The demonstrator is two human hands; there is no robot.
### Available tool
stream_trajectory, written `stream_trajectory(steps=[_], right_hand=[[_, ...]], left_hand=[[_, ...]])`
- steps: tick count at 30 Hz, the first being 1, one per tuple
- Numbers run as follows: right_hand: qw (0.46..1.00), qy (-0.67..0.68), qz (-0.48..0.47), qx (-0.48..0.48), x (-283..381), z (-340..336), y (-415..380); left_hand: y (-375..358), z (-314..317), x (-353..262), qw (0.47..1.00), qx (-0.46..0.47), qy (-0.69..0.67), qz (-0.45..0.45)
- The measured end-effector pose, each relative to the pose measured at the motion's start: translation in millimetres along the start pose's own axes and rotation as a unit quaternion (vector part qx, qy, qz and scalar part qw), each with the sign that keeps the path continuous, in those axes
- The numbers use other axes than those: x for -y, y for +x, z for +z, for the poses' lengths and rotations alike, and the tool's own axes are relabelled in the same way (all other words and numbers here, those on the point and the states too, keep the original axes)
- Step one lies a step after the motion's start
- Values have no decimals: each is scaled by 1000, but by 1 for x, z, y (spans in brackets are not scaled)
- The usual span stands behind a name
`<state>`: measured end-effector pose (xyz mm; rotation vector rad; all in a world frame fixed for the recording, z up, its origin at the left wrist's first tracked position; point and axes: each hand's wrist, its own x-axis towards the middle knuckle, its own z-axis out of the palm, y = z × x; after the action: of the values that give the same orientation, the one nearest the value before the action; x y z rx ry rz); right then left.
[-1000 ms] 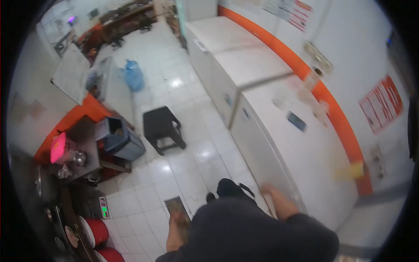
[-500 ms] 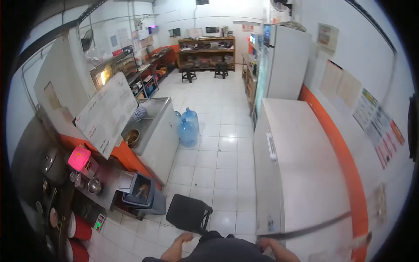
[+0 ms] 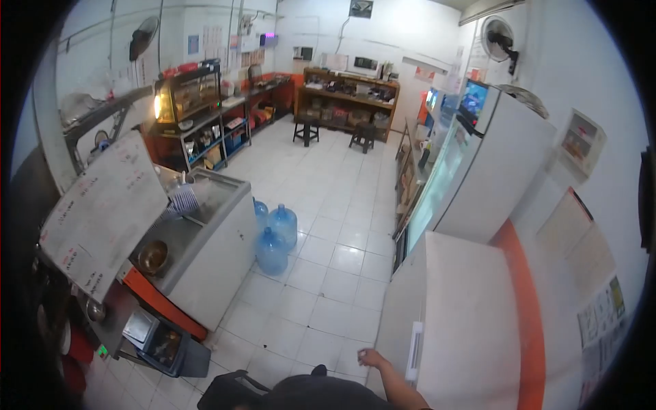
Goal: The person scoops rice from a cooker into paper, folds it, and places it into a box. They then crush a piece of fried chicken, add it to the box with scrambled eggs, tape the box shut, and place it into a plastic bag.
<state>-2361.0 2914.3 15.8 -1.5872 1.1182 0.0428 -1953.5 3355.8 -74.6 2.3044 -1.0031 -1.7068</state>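
My right hand (image 3: 371, 357) hangs low in front of my body, its fingers loosely curled and apart, with nothing visible in them. It is nearest to the white chest freezer (image 3: 471, 321) on my right, beside the freezer's handle (image 3: 414, 352), with a gap between. My left hand is out of view, below the frame or behind my dark shirt. A black stool (image 3: 229, 391) stands at the bottom edge, just left of my body and partly cut off.
On the left are a glass-topped freezer (image 3: 212, 280) with a metal bowl (image 3: 152, 257), a whiteboard (image 3: 106, 212) and a grey bin (image 3: 174, 350). Several blue water jugs (image 3: 272, 254) stand on the tiles. Ahead are two dark stools and a wooden shelf (image 3: 348, 99); a tall fridge (image 3: 495, 164) stands right.
I have moved forward past the black stool, which is now lower left. The right freezer and jugs look closer. My left hand has left the view; my right hand swung forward.
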Motion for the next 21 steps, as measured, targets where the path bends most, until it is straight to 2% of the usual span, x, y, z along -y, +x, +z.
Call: stream_trajectory(steps=[1,2,3,4,5,6,8,10,12,15,17,18,19,20,21], right_hand=[[994,-85,-2,70,-107,-11,53],[925,-306,-161,157,-203,-12,100],[907,-352,23,230,-201,-24,81],[915,-338,39,217,-219,-44,59],[947,-221,136,189,-192,-68,31],[960,-119,204,154,-170,-92,27],[958,-23,257,124,-137,-138,43],[957,6,263,126,-103,-191,97],[955,8,258,147,-73,-245,170],[946,-39,242,213,-25,-347,323],[930,-92,247,256,11,-420,455],[938,-86,259,211,45,-457,513],[947,-174,117,243,48,-498,593],[929,-256,-28,267,54,-526,668],[930,-294,3,219,140,-549,701]], left_hand=[[67,-34,-49,997,6,64,34],[134,-66,-97,989,7,135,67],[200,-104,-156,979,-12,176,103],[266,-146,-222,978,-61,155,127],[292,-187,-306,959,-128,188,170],[294,-231,-392,951,-177,70,243],[299,-311,-544,911,-237,17,338],[324,-367,-651,872,-187,-163,422],[334,-414,-728,882,-171,-148,412],[419,-454,-754,892,-169,-144,393],[528,-457,-701,940,-207,3,271],[531,-457,-668,924,-252,63,280],[564,-447,-613,924,-264,76,268],[545,-460,-596,967,-154,134,151],[557,-452,-542,959,-105,232,124]])
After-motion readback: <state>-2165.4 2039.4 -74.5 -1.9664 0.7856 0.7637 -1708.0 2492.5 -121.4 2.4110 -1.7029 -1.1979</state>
